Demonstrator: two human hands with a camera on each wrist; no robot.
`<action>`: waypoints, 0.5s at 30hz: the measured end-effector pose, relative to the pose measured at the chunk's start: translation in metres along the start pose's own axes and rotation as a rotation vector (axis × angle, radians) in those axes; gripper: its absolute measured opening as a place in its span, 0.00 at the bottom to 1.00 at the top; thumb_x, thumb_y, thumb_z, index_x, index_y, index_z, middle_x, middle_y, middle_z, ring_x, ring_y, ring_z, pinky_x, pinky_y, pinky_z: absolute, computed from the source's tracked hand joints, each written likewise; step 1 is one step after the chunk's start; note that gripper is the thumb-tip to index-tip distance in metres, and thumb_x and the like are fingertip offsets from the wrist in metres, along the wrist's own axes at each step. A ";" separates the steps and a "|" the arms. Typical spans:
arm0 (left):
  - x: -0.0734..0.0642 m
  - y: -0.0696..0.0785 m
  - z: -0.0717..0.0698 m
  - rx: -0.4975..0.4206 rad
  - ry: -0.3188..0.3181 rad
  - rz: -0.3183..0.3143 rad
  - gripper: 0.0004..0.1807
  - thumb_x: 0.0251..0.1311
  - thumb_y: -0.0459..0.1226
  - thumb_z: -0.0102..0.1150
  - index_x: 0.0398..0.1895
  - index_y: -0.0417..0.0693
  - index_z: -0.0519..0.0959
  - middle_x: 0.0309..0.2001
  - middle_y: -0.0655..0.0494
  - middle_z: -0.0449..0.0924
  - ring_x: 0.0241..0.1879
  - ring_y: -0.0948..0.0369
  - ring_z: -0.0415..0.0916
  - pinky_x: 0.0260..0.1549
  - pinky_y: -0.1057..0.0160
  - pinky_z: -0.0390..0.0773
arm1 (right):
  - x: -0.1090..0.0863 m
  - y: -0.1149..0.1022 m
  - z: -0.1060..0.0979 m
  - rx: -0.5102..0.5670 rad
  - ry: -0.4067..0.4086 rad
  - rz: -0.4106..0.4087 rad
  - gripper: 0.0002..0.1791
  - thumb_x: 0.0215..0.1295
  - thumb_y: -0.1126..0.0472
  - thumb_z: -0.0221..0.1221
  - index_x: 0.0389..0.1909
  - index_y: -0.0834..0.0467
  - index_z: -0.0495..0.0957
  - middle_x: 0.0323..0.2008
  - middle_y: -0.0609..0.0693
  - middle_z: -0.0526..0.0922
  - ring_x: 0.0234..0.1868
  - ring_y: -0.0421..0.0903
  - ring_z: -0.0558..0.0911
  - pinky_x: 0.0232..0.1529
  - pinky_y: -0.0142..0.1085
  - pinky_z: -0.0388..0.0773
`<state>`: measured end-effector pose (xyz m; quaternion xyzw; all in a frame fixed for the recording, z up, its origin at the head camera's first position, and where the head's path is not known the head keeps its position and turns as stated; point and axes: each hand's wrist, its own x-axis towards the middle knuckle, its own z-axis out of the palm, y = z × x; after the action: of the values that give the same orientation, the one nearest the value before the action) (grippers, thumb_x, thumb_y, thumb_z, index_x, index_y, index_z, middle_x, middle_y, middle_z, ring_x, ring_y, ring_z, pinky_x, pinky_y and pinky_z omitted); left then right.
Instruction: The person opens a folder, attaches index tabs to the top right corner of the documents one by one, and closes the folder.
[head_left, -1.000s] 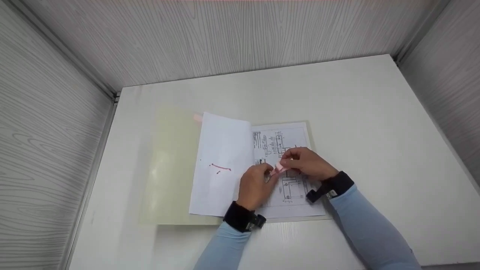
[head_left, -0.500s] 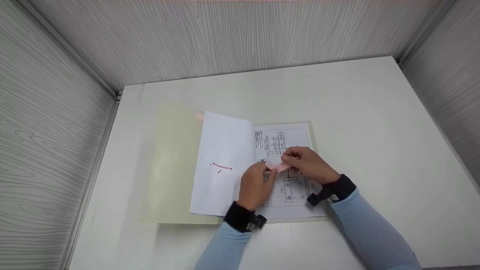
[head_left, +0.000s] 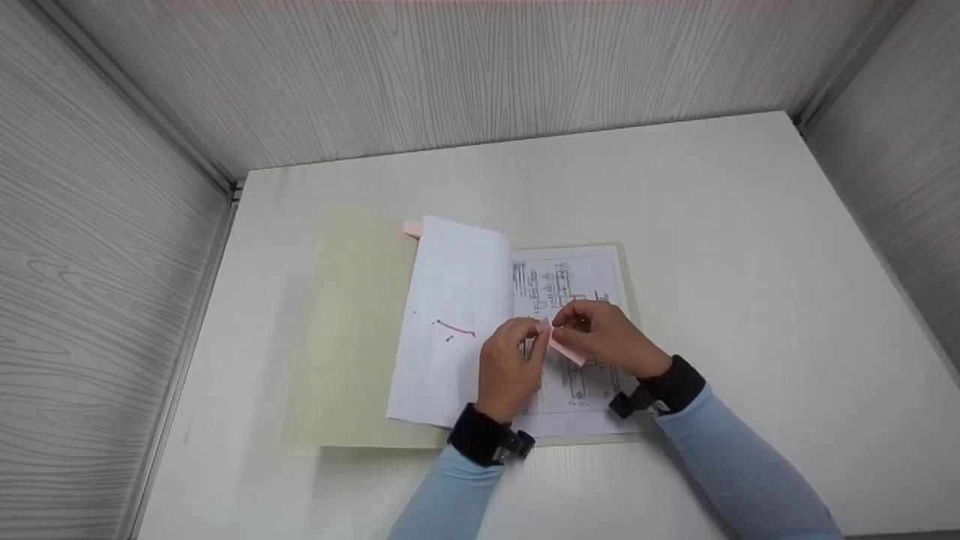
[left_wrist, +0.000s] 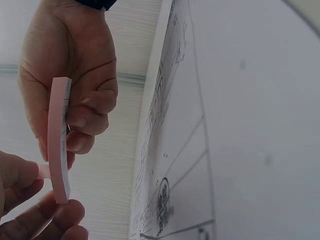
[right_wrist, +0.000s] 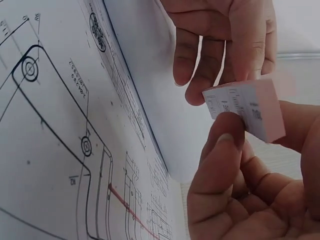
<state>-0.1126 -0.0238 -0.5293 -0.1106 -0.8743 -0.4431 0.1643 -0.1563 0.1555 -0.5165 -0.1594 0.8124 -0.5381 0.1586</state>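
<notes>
The right hand (head_left: 613, 341) gripped the pink sticky-note pad (left_wrist: 55, 127) above the printed drawing (right_wrist: 55, 135); the left hand (head_left: 506, 367) pinched one thin slip (left_wrist: 44, 171). The pad seemed light, bendable, best held by its edges.

1 bare left hand (head_left: 510, 369) | 1 bare right hand (head_left: 613, 339) | 1 pink rectangular paper pad (left_wrist: 55, 132) | 1 pink paper tab (head_left: 411, 229) | 1 pale-green plastic folder (head_left: 351, 322) | 2 white paper pages (head_left: 451, 281) (counting only faces showing) | 2 light-blue fabric sleeves (head_left: 450, 491) | 2 black wrist straps (head_left: 474, 433) | 1 white worktop (head_left: 720, 217)
</notes>
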 end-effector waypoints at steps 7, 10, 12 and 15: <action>0.001 -0.001 0.000 -0.055 0.015 -0.016 0.07 0.66 0.41 0.57 0.35 0.50 0.82 0.31 0.63 0.82 0.35 0.68 0.78 0.36 0.67 0.78 | -0.004 -0.012 0.002 -0.036 0.012 0.009 0.06 0.63 0.64 0.60 0.40 0.61 0.79 0.31 0.52 0.82 0.29 0.47 0.78 0.27 0.32 0.75; 0.001 0.000 -0.001 -0.068 0.032 -0.027 0.08 0.67 0.41 0.56 0.33 0.50 0.80 0.31 0.62 0.82 0.38 0.67 0.80 0.40 0.65 0.79 | -0.003 -0.009 0.002 -0.064 0.016 0.023 0.06 0.62 0.65 0.60 0.38 0.62 0.79 0.30 0.53 0.82 0.27 0.47 0.78 0.24 0.33 0.73; 0.001 0.000 -0.002 -0.070 0.048 -0.036 0.08 0.68 0.42 0.54 0.32 0.49 0.77 0.32 0.61 0.83 0.39 0.66 0.81 0.41 0.64 0.79 | 0.000 0.002 0.001 -0.093 0.032 0.036 0.05 0.62 0.63 0.60 0.37 0.59 0.79 0.28 0.50 0.81 0.26 0.46 0.77 0.23 0.33 0.72; 0.000 0.002 -0.003 -0.073 0.072 -0.037 0.08 0.68 0.41 0.53 0.33 0.49 0.75 0.33 0.59 0.83 0.41 0.65 0.81 0.43 0.63 0.79 | -0.001 0.004 -0.003 -0.124 0.067 0.065 0.04 0.62 0.62 0.60 0.36 0.57 0.79 0.29 0.49 0.80 0.28 0.46 0.76 0.25 0.34 0.72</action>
<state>-0.1115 -0.0256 -0.5263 -0.0845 -0.8529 -0.4815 0.1831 -0.1572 0.1600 -0.5187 -0.1242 0.8539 -0.4861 0.1386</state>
